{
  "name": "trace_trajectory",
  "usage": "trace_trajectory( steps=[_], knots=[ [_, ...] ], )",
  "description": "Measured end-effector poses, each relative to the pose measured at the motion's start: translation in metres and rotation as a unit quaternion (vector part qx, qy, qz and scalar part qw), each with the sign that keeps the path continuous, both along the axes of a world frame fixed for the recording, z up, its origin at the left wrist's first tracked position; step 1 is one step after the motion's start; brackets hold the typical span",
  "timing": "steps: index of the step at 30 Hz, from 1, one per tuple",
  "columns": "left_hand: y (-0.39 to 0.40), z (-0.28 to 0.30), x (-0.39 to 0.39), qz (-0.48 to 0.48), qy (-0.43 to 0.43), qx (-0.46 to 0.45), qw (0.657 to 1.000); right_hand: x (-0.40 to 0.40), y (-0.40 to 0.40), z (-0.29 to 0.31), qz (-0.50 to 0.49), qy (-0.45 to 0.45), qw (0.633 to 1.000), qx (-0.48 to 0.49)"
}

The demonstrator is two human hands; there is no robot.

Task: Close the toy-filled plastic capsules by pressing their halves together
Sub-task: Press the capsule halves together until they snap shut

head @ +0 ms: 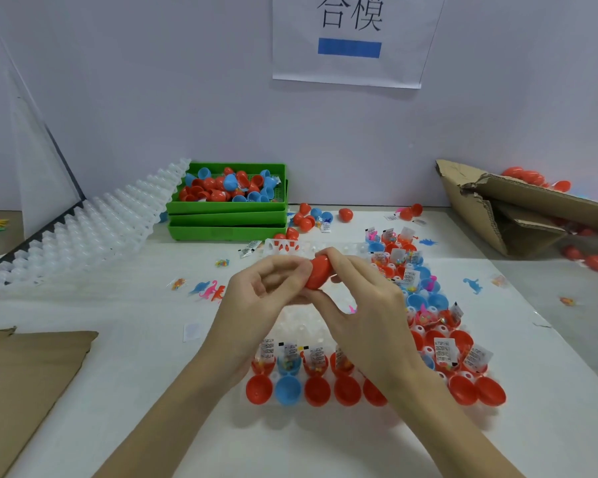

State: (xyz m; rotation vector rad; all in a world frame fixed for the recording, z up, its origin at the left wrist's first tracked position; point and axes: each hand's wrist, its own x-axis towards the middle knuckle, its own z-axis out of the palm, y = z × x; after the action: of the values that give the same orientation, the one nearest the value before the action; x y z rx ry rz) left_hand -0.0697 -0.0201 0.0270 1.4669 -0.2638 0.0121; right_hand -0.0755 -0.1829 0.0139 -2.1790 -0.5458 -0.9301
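We held a red capsule [320,272] in the air above the clear tray [301,326], between both hands. Our left hand [266,288] curled its fingers round the capsule's left end, and our right hand [363,298] pinched its right end from above with thumb and fingers, so each grip was closed on the same capsule. We could not tell whether its halves were fully seated, since the fingers covered the seam.

Below the hands, on the white worktop [152,391], the tray carried a near row of open red and blue capsule halves [287,391]. Just behind them stood filled halves [290,357] with small labelled packets sticking up. More filled halves ran up the tray's right side [411,267].

Further back, stacked green bins [227,215] held loose red and blue shells. A pile of white trays [94,229] leaned beside them on the left. A torn cardboard box [518,208] lay at the right, and small plastic dinosaurs [211,289] were scattered on the worktop left of our hands.
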Motion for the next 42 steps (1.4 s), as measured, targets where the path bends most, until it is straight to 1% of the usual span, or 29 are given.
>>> trace_trajectory(
  steps=[2, 4, 6, 8, 10, 12, 15, 17, 24, 28, 30, 31, 33, 34, 35, 37, 40, 42],
  knots=[
    [0.0, -0.001, 0.001, 0.046, -0.045, 0.046, 0.997, 0.001, 0.0, 0.0, -0.003, -0.002, 1.0, -0.012],
    [0.002, -0.003, 0.002, 0.04, -0.05, 0.049, 0.997, 0.001, 0.0, 0.001, 0.007, -0.008, 1.0, -0.015],
    [0.005, -0.002, 0.004, -0.024, 0.001, -0.022, 0.999, 0.001, 0.001, 0.001, 0.025, -0.016, 1.0, -0.005],
    [0.006, -0.001, 0.003, -0.104, 0.08, -0.107, 0.986, 0.0, 0.002, 0.001, 0.049, -0.025, 0.998, 0.014],
    [0.005, -0.001, 0.003, -0.143, 0.131, -0.151, 0.969, -0.002, 0.004, 0.001, 0.073, -0.025, 0.996, 0.04],
    [0.004, -0.002, 0.003, -0.173, 0.148, -0.178, 0.957, -0.004, 0.005, 0.0, 0.086, -0.026, 0.994, 0.055],
    [0.003, -0.002, 0.003, -0.192, 0.16, -0.217, 0.944, -0.004, 0.006, 0.001, 0.088, -0.02, 0.994, 0.06],
    [0.003, -0.001, 0.003, -0.196, 0.164, -0.226, 0.94, -0.003, 0.005, 0.001, 0.088, -0.016, 0.995, 0.054],
    [0.004, -0.002, 0.005, -0.202, 0.142, -0.197, 0.949, -0.001, 0.003, 0.0, 0.076, 0.002, 0.997, 0.023],
    [0.005, -0.005, 0.01, -0.173, 0.14, -0.193, 0.956, 0.0, 0.002, 0.002, 0.103, 0.022, 0.994, 0.037],
    [0.006, -0.004, 0.011, -0.179, 0.144, -0.206, 0.951, -0.001, 0.004, 0.002, 0.122, 0.05, 0.99, 0.058],
    [0.008, -0.004, 0.011, -0.192, 0.152, -0.223, 0.944, -0.002, 0.005, 0.001, 0.126, 0.061, 0.987, 0.073],
    [0.009, -0.003, 0.01, -0.211, 0.165, -0.246, 0.931, -0.003, 0.006, -0.001, 0.123, 0.061, 0.985, 0.103],
    [0.009, -0.003, 0.01, -0.207, 0.163, -0.238, 0.935, -0.004, 0.006, -0.001, 0.121, 0.06, 0.984, 0.115],
    [0.009, -0.003, 0.009, -0.192, 0.155, -0.214, 0.945, -0.004, 0.006, -0.002, 0.12, 0.061, 0.983, 0.127],
    [0.005, -0.004, 0.007, -0.135, 0.121, -0.144, 0.973, -0.004, 0.006, -0.001, 0.106, 0.065, 0.984, 0.124],
    [0.002, -0.006, 0.005, -0.044, 0.065, -0.073, 0.994, 0.0, 0.003, -0.003, 0.039, 0.066, 0.995, 0.057],
    [0.002, -0.006, 0.005, -0.019, 0.031, -0.031, 0.999, 0.001, 0.001, -0.004, 0.019, 0.073, 0.997, 0.028]
  ],
)
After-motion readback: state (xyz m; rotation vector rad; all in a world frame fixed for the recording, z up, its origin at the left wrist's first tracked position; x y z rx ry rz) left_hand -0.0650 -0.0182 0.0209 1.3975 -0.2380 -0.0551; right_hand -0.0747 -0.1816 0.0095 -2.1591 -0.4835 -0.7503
